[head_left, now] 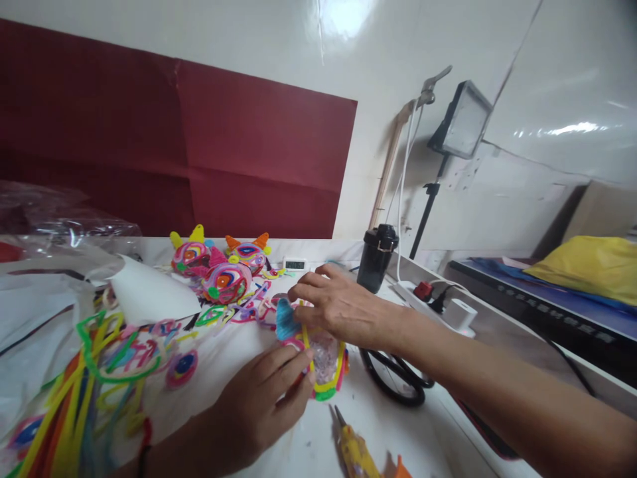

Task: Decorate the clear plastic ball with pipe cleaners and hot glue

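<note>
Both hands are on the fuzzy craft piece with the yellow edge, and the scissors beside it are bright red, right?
Not quite. The head view shows the scissors are black, not red. Both the left hand and right hand do touch the yellow-edged craft piece.

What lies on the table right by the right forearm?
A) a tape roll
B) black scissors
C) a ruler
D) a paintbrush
B: black scissors lie on the table under the right forearm, whose right hand rests on the pipe-cleaner piece.
</note>
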`<state>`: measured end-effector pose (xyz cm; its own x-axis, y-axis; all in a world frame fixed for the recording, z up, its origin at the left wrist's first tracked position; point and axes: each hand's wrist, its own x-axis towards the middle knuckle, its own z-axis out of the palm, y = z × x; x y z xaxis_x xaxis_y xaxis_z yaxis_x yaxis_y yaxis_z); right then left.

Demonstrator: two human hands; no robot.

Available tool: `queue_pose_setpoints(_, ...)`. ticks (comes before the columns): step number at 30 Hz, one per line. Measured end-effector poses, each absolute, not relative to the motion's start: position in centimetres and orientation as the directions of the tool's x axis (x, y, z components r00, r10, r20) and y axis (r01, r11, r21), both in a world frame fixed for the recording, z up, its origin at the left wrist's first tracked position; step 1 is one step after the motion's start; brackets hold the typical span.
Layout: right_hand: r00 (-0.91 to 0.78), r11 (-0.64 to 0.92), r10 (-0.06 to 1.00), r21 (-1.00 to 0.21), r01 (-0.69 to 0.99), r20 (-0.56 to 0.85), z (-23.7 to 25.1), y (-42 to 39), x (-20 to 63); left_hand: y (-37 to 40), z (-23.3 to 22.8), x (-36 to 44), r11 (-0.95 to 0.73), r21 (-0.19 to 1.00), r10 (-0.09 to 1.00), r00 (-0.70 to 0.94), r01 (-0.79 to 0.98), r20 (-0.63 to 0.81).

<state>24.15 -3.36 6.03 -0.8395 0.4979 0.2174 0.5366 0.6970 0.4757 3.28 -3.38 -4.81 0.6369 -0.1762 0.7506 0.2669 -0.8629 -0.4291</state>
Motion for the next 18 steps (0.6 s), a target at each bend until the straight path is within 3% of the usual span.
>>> queue_pose_setpoints(10,-0.892,0.701,0.407,0.559,0.442,0.196,6.0,-3.4,24.4,-3.4,-4.8,3.3,-0.870,-0.422,-0.179,0.633,0.257,0.753)
queue_pose_setpoints(18,-0.845,0.709,0.527,0.498,0.498,0.095,7.3,-4.1,23.9,-3.5,-4.3,3.3,-0.883,-0.408,-0.177,0.639,0.233,0.748)
